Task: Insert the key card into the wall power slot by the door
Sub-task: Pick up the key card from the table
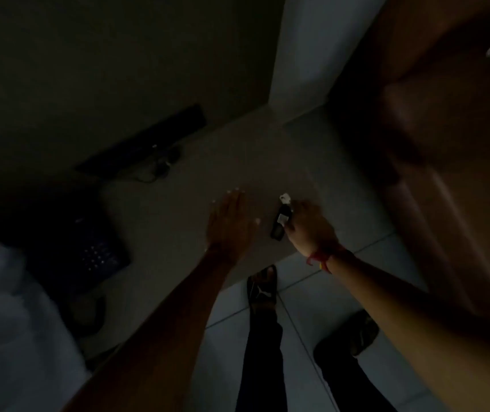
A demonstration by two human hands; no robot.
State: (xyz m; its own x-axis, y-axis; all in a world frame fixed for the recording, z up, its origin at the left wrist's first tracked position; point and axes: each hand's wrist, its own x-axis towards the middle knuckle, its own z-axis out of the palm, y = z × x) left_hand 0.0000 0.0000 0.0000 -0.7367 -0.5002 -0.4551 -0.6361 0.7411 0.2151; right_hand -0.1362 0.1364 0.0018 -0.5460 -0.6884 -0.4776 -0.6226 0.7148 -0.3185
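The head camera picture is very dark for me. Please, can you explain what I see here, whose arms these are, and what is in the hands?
There is no machine: a person wears one camera on the head, looking down. Both arms reach over a pale tabletop in a dim room. The left hand is spread flat and holds nothing. The right hand, with a red wrist thread, grips a dark key holder with a white tag. Below are the person's feet on the tiled floor.

Single head-worn wide-angle view, looking steeply down from above, dim room, pale table (238, 150) close below, tiled floor (312, 322) and the person's feet at lower centre, brown door (445, 144) at right
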